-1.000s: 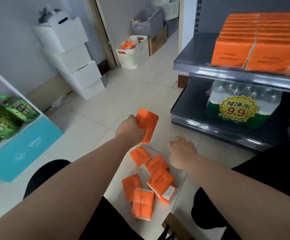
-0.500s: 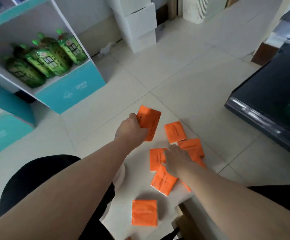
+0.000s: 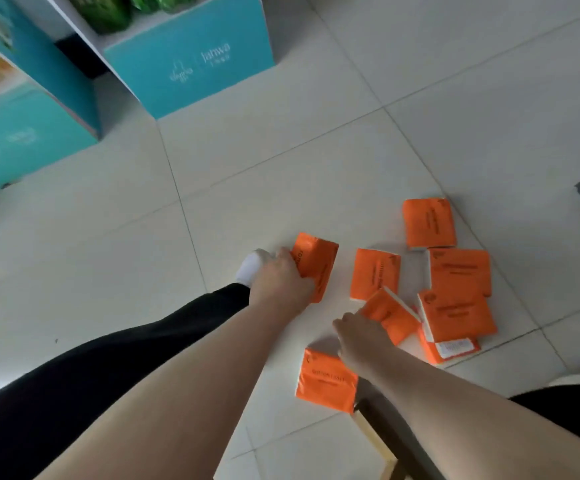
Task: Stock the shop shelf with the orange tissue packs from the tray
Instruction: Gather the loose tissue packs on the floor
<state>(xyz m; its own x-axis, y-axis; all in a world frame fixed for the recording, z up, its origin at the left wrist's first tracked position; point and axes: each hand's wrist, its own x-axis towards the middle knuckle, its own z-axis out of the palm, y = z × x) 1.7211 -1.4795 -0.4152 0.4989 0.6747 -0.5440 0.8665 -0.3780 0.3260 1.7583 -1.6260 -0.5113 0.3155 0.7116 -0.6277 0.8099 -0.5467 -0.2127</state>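
Fingers (image 3: pixel 283 254) of the left hand (image 3: pixel 278 285) curl round one orange tissue pack (image 3: pixel 318 266), gripping its left edge. Just right of it, the right hand (image 3: pixel 361 339) grips a tilted pack (image 3: pixel 392 315) with one edge raised. Loose packs (image 3: pixel 454 271) lie around it on the pale surface, some overlapping, and the nearest pack (image 3: pixel 326 379) lies beside the right wrist.
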